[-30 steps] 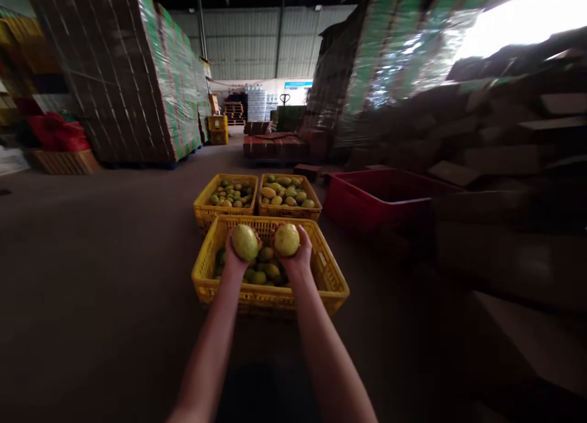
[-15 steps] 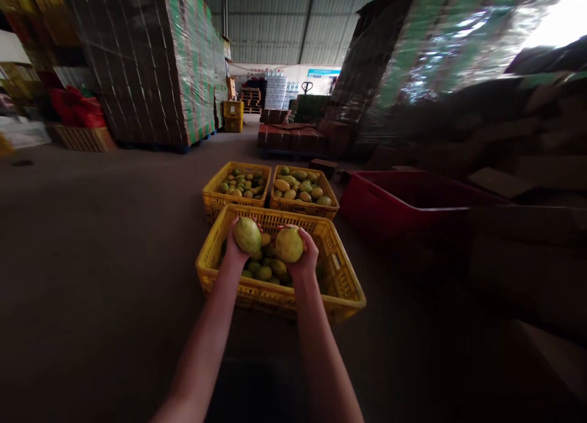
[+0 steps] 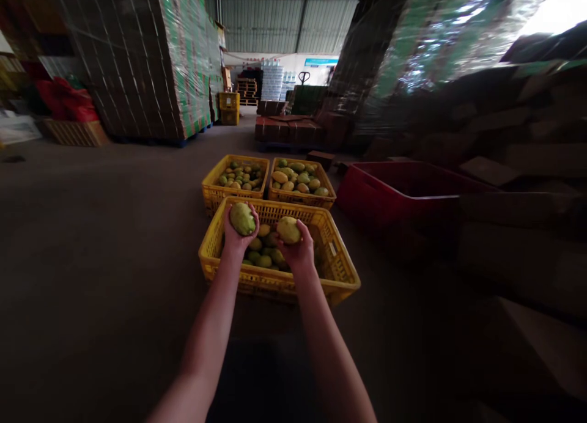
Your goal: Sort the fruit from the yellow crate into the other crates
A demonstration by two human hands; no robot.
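My left hand (image 3: 236,235) is wrapped round a green mango (image 3: 243,219), its fingers showing along the fruit's right side. In my right hand (image 3: 300,250) lies a yellower mango (image 3: 288,230), gripped with the thumb at its right. Both fruits are held apart from each other above a large yellow crate (image 3: 340,258). Several green and yellow mangoes (image 3: 263,261) lie inside that crate, partly hidden by my hands and forearms.
Behind stand two smaller yellow crates, the left one (image 3: 213,189) and the right one (image 3: 326,180), both holding mangoes. A red tub (image 3: 367,197) is on the right. Wrapped box stacks (image 3: 137,62) rise at the left, with flat cartons (image 3: 288,129) farther back.
Both mangoes have been turned in my hands, and my left hand has shifted slightly left and up. The view has tilted a little, so the crates sit higher.
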